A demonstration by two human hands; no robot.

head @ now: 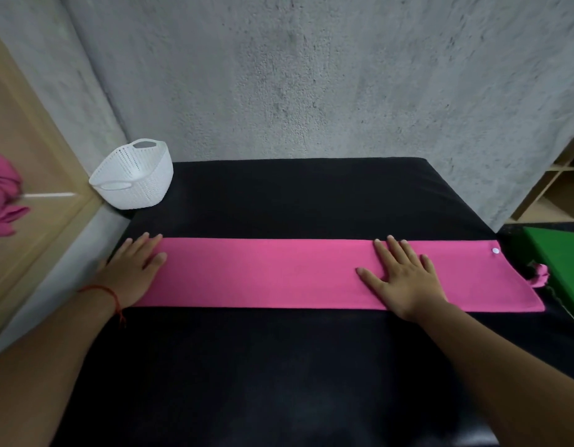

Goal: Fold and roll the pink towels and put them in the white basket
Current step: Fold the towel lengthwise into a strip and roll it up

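- Pink towel (pixel 272 272): folded into a long narrow strip, lying flat across the black table (pixel 279 366), running from 9 o'clock to 3 o'clock.
- Your left hand (pixel 135 269): fingers straight, palm down on the strip's 9 o'clock end, pressing and gripping nothing. Red string (pixel 113 295) at that wrist.
- Your right hand (pixel 405 279): flat, fingers spread, pressing the strip towards its 3 o'clock end, nothing grasped.
- Small white dot (pixel 496 251) on the towel's far corner at 3 o'clock.
- White basket (pixel 134 175): at the table's 10 o'clock corner, tilted, apart from the towel.
- More pink cloth (pixel 1 195) at the 9 o'clock edge; green surface (pixel 556 253) at 3 o'clock.
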